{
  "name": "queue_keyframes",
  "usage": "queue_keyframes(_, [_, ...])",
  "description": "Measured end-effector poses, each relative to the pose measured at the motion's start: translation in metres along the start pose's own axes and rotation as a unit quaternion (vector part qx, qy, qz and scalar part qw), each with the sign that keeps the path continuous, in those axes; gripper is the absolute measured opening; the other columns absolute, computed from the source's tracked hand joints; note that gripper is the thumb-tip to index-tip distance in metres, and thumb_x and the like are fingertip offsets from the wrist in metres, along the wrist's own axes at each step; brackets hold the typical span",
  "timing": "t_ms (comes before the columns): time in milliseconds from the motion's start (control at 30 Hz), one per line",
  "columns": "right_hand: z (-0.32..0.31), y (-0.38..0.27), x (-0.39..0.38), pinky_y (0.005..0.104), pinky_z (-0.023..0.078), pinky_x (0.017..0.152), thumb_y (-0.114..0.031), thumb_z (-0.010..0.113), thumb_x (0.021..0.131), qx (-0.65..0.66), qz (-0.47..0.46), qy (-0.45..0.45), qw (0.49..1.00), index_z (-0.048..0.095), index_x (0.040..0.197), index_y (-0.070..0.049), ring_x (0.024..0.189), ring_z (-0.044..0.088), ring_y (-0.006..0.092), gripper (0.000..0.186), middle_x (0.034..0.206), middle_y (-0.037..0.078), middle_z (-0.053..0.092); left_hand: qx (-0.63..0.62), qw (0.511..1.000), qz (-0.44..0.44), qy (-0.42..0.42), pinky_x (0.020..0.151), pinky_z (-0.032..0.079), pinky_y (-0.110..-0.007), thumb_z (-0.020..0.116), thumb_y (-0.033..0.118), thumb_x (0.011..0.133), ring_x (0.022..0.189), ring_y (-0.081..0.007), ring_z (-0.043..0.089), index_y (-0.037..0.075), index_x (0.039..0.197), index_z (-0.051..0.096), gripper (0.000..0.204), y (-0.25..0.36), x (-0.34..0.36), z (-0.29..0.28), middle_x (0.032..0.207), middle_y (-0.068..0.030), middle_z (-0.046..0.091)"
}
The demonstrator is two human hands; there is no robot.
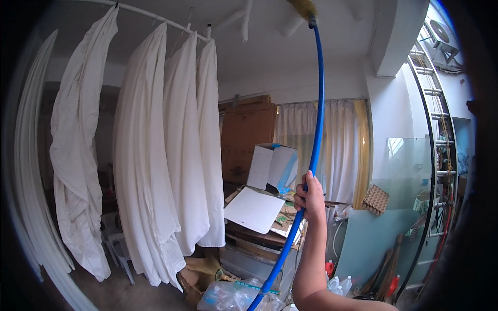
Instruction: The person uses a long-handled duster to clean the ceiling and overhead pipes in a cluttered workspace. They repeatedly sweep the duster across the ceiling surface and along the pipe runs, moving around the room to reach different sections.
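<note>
Blue pole (pixel 321 93) slants from bottom edge to yellowish brush head (pixel 303 8) up by ceiling (pixel 259 54). Decent open air either side, white cloths (pixel 150 155) hanging left, ladder (pixel 444 173) well off right. Right hand (pixel 310 196) has fingers curled round pole, closed up snug. Forearm's near upright, elbow bent low.

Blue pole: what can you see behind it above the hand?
Behind the blue pole, above the right hand, a pale curtain shows on both sides, with white wall and ceiling higher up. The strip directly behind the pole is covered.
</note>
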State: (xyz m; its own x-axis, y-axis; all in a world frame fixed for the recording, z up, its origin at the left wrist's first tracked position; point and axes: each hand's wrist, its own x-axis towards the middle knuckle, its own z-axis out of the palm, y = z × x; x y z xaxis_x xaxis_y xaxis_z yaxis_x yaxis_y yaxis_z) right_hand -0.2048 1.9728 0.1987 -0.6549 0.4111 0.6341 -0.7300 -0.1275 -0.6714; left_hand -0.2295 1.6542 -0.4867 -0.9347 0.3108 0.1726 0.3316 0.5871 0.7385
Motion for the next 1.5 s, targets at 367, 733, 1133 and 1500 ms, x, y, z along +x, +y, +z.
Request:
queue_keyframes(367, [-0.022, 0.033, -0.010, 0.0288, 0.029, 0.035, -0.047, 0.042, 0.106, 0.002, 0.053, 0.019, 0.998, 0.039, 0.089, -0.017, 0.036, 0.027, 0.0086, 0.035, 0.053, -0.005, 0.027, -0.172, 0.983, -0.056, -0.041, 0.061, 0.045, -0.042, 0.062, 0.022, 0.085, 0.059, -0.0235, 0.054, 0.001, 0.090, 0.069, 0.022, 0.050, -0.063, -0.045, 0.067, -0.0119, 0.064])
queue_keyframes(733, [-0.006, 0.069, -0.003, 0.0292, 0.033, 0.037, -0.046, 0.043, 0.107, 0.050, 0.127, -0.029, 0.990, 0.033, 0.089, -0.019, 0.040, 0.033, 0.0094, 0.033, 0.057, -0.005, 0.030, -0.152, 0.982, -0.103, 0.032, 0.062, 0.048, -0.041, 0.066, 0.017, 0.084, 0.066, -0.0202, 0.057, 0.000, 0.098, 0.067, 0.022, 0.038, -0.103, -0.055, 0.073, -0.0125, 0.064])
queue_keyframes(1133, [-0.002, 0.094, 0.033, 0.0367, 0.058, 0.055, -0.030, 0.055, 0.104, -0.016, 0.049, -0.065, 0.997, 0.037, 0.116, -0.011, 0.057, 0.062, 0.0189, 0.029, 0.073, 0.002, 0.048, -0.070, 0.983, -0.097, 0.139, 0.059, 0.047, -0.042, 0.071, 0.022, 0.084, 0.062, -0.0198, 0.055, 0.000, 0.085, 0.066, 0.022, 0.096, -0.107, -0.081, 0.069, -0.0135, 0.062])
queue_keyframes(1500, [-0.027, 0.182, -0.046, 0.0352, 0.053, 0.077, -0.051, 0.059, 0.098, -0.089, 0.154, -0.231, 0.957, 0.015, 0.155, -0.007, 0.099, 0.063, 0.0220, 0.083, 0.116, 0.014, 0.057, -0.095, 0.962, 0.158, 0.203, 0.065, 0.050, -0.041, 0.064, 0.017, 0.094, 0.069, -0.0241, 0.062, -0.002, 0.091, 0.063, 0.019, 0.285, 0.035, -0.139, 0.071, -0.0152, 0.064])
